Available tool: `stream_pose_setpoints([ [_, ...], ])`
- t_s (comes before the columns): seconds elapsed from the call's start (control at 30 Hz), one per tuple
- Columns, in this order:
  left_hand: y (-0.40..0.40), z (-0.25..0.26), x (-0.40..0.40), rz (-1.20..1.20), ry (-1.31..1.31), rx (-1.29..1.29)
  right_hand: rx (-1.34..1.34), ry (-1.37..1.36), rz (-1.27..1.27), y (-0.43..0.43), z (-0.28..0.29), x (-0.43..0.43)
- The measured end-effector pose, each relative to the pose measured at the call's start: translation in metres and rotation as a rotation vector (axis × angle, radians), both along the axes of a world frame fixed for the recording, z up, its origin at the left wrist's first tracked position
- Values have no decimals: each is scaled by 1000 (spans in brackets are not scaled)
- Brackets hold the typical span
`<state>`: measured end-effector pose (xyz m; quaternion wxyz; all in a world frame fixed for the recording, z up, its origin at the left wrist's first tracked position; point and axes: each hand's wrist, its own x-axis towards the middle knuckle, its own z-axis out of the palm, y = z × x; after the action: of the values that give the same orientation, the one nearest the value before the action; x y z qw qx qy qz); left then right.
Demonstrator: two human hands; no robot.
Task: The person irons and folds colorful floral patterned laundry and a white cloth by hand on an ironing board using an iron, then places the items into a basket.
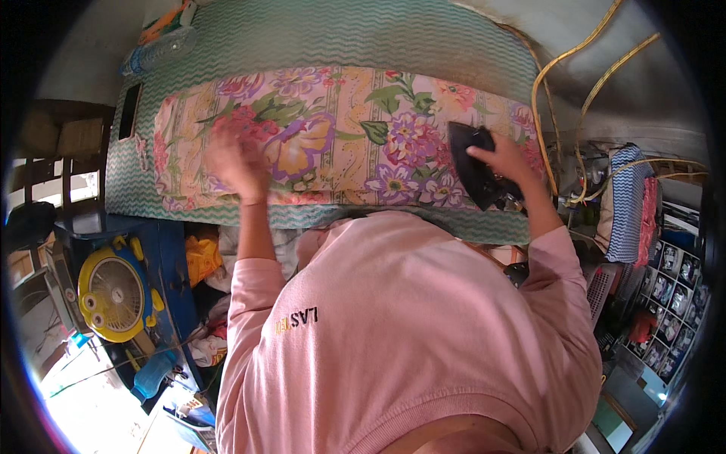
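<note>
A floral cloth point(351, 142), pink with purple, red and yellow flowers, lies spread over a green zigzag-patterned cover point(317, 34). My right hand point(502, 159) grips the handle of a dark clothes iron point(469, 164) at the right part of the floral cloth. The iron's tip points away from me; whether its soleplate rests flat cannot be seen. Over the left part of the same cloth is my left hand point(235, 162), blurred, with fingers apart and nothing visible in it. I cannot tell if it touches the fabric.
A smartphone point(130, 112) and a plastic bottle point(161, 50) lie at the cover's left side. Yellowish cords point(539, 85) hang at the right, near the iron. Below left stand a yellow fan point(116, 292) and a blue cabinet point(170, 267). Folded fabric point(627, 198) sits at right.
</note>
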<state>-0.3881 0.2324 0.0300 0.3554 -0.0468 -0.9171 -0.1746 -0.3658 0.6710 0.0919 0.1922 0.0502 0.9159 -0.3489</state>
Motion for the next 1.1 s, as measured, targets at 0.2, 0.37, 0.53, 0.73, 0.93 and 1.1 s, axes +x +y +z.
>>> stream_pose_setpoints([
  [0.2,83,-27,-10,-339,-509,-390,-61,-31,-390,111,-10,-31],
  [0.37,82,-35,-14,-284,-549,-474,87,42,-119,75,11,-55],
  [0.53,81,-31,-11,-300,-585,-434,-110,464,338,4,9,-89],
  [0.73,-5,-9,14,183,-297,-69,-40,-112,218,6,-4,-151],
  [0.93,-102,-10,57,919,-271,319,-79,-32,-43,65,-6,-218],
  [1.1,-111,-26,42,802,-207,1414,260,624,29,63,-33,-231],
])
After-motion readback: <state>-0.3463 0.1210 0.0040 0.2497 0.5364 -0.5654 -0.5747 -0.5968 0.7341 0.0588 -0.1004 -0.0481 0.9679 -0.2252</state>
